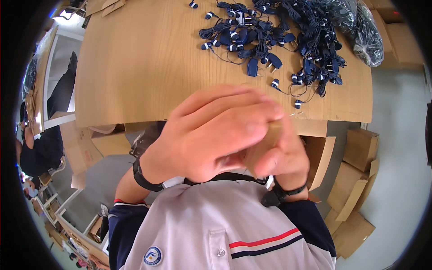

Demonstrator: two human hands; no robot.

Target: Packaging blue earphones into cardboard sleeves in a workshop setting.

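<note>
My left hand [216, 132] and my right hand [288, 155] meet in front of my chest, just off the table's near edge. The left hand's fingers lie close together, curled over toward the right hand. My right hand is bent behind and under them, its thumb toward me. Both are partly smeared by motion. Whatever lies between them, if anything, is hidden. Beyond them, on the wooden table [135, 67], lies a heap of dark blue wired earphones [310, 40]. Dark blue two-pin plug adapters [253, 67] lie among the cables.
A clear plastic bag [368, 42] with dark contents stands at the table's far right corner. Cardboard boxes [346, 189] stand on the floor to the right, and an open carton [318, 157] is under the table edge. Another person's dark-clothed leg [63, 90] is at the left.
</note>
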